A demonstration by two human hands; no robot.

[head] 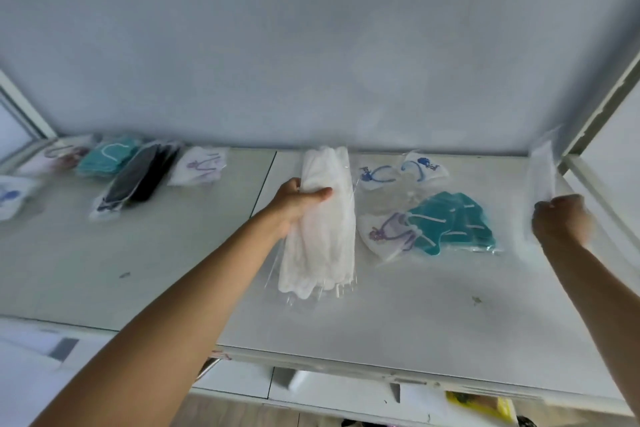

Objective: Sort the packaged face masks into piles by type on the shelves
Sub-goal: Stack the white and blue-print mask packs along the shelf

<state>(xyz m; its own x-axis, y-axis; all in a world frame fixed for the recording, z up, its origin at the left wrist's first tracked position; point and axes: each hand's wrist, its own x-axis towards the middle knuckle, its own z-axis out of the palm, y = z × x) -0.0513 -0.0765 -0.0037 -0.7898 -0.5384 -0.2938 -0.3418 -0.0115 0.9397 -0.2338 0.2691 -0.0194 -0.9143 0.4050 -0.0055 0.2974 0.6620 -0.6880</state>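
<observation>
Gripping a stack of white packaged masks [320, 218], the left hand [298, 201] has its thumb across the front and fingers curled behind, holding the stack on end above the white shelf [398, 315], near its middle. Right hand [559, 218] is at the shelf's right edge, fingers curled round the bottom of one clear-wrapped white mask [543, 170]; it's motion-blurred, so exact pinch unclear. Lying between the hands: a teal mask pack [453, 222], touching a white pack with purple print [388, 232]; behind them, two white packs with blue print [401, 172]. Far left, sorted along the back: purple-print pack [199, 166], black pile [138, 177], teal pile [105, 154].
</observation>
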